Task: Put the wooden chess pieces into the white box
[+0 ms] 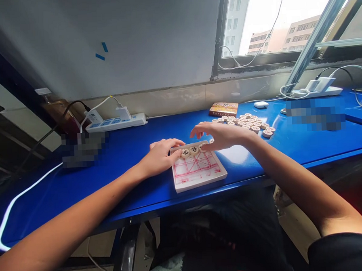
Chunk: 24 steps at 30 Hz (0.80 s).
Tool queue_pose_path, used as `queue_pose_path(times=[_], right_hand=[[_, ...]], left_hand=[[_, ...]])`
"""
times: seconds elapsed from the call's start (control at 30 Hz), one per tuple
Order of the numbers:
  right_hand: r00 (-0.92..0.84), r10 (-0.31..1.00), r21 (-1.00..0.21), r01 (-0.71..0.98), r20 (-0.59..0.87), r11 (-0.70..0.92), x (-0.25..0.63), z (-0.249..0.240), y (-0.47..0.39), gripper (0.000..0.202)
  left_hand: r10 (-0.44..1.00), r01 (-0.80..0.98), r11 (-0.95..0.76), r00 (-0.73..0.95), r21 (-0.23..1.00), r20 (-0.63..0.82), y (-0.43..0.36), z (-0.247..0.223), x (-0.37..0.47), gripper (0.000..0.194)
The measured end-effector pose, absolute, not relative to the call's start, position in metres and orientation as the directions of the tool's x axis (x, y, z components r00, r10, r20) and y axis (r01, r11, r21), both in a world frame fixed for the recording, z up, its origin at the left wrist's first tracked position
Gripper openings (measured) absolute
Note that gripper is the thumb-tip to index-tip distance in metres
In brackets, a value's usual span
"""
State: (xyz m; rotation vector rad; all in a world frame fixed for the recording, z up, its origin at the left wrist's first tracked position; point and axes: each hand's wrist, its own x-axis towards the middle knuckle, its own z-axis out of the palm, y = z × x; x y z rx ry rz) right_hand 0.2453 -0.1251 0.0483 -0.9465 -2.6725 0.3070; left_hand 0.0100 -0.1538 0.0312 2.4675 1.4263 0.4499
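Note:
A shallow pale box (199, 173) with red Chinese chess board lines inside sits near the desk's front edge. Round Chinese chess pieces (194, 150) with dark characters form a row along its far side. My left hand (160, 156) grips the far left corner, thumb inside by the leftmost piece and fingers along the outer rim. Over the far right corner, my right hand (219, 135) is open, its fingers apart and curved. Its thumb is at the rightmost piece in the row; whether it presses on it I cannot tell. That hand partly hides this piece.
More loose chess pieces (250, 123) lie behind my right hand, near an orange-brown printed box (223, 109) and a white earphone case (261, 104). Power strips (116, 122) with cables stand at the back left and back right. A bottle (61, 111) is at the left.

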Motion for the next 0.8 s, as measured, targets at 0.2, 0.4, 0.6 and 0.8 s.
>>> queue_pose_path(times=[0.2, 0.4, 0.6, 0.8], right_hand=[[-0.765, 0.629, -0.337, 0.561, 0.137, 0.756, 0.249, 0.045, -0.120, 0.053], [-0.734, 0.672, -0.349, 0.606, 0.100, 0.714, 0.258, 0.046, -0.115, 0.057], [-0.740, 0.664, -0.273, 0.620, 0.107, 0.736, 0.251, 0.045, -0.115, 0.052], [-0.743, 0.655, -0.285, 0.603, 0.137, 0.745, 0.253, 0.041, -0.113, 0.049]], left_hand=[[0.870, 0.790, -0.487, 0.474, 0.372, 0.135, -0.154, 0.032, 0.010, 0.036], [0.862, 0.782, -0.502, 0.489, 0.370, 0.136, -0.153, 0.031, 0.009, 0.036], [0.861, 0.785, -0.504, 0.488, 0.360, 0.142, -0.153, 0.030, 0.008, 0.035], [0.823, 0.750, -0.568, 0.519, 0.339, 0.231, -0.153, 0.026, 0.008, 0.035]])
